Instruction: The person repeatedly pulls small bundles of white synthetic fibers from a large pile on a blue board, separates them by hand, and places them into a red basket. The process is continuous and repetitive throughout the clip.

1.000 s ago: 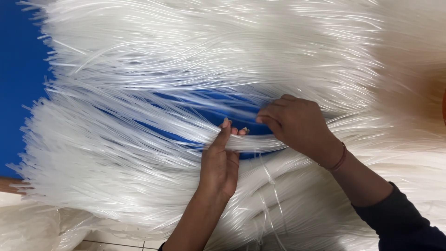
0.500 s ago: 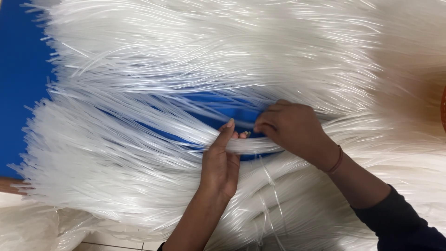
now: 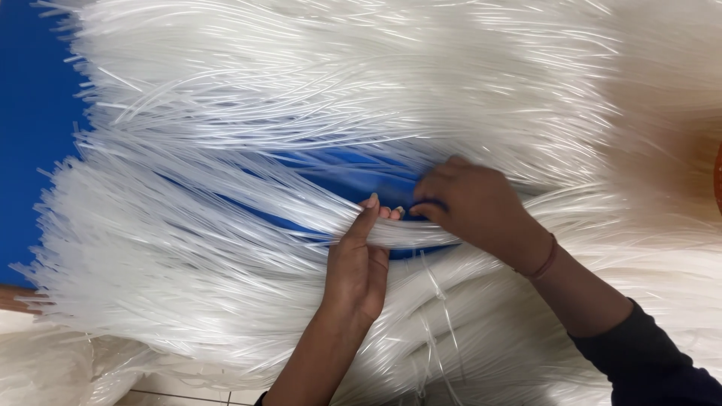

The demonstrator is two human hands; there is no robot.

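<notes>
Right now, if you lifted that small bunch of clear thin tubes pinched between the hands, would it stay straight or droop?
Probably droop: the bunch already curves between the left hand and right hand. Its glossy strands look slippery, so some may slide loose. So thin and see-through, it likely weighs little.

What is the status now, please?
Left hand gripping small tube bundle. Right hand pinching same bundle. Loose tube mass all around, blue surface beneath.

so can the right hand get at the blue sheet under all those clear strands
Probably yes. The right hand sits at the gap where the blue sheet shows through the clear strands, with only a few strands across it. The left hand grips a bundle at the gap's lower edge.
</notes>
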